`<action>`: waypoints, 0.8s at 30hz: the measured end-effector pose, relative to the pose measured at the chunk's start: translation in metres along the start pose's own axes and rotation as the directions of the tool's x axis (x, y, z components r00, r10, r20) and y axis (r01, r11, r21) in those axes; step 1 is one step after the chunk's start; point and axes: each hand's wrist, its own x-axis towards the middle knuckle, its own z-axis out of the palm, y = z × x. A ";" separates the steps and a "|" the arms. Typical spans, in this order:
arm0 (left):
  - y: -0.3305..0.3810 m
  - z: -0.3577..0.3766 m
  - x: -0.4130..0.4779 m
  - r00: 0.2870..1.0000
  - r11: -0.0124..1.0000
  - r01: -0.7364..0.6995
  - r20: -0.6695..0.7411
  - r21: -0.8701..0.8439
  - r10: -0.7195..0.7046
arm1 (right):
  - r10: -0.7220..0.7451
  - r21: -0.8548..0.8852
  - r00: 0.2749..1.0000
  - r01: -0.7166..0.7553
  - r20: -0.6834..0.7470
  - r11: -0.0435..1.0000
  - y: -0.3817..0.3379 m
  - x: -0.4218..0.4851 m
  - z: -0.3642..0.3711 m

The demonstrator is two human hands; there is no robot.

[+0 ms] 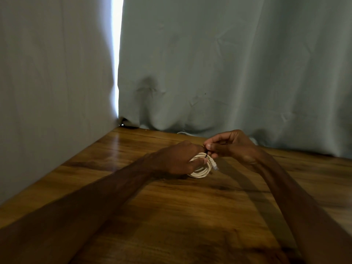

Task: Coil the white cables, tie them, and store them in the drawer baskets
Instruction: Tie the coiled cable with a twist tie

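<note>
A white cable (202, 170) lies wound into a small coil on the wooden table (171, 216), its clear plug end (215, 166) sticking out on the right. My left hand (177, 159) grips the coil from the left, thumb across its loops. My right hand (230, 145) is just above and to the right, pinching a thin black tie (206, 151) at the top of the coil. The coil's left part is hidden under my left hand. No drawer or basket is in view.
Pale blue-grey curtains (228, 63) hang along the table's far edge, with a bright gap (116, 54) at the left. A wall (47, 82) borders the table's left side. A bit of another white cable (182, 133) peeks out under the curtain.
</note>
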 end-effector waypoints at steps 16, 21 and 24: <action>0.002 -0.001 -0.001 1.000 1.000 -0.016 0.002 -0.023 0.016 | 0.079 0.139 0.997 -0.078 -0.005 0.987 0.000 0.000 0.001; 0.002 -0.003 0.000 1.000 1.000 -0.025 0.010 -0.014 0.025 | 0.085 0.141 0.996 -0.084 -0.003 0.986 0.002 0.002 0.001; 0.002 -0.003 0.000 0.999 0.999 -0.038 0.010 -0.022 0.038 | 0.092 0.141 0.996 -0.092 0.010 0.986 0.002 0.001 0.000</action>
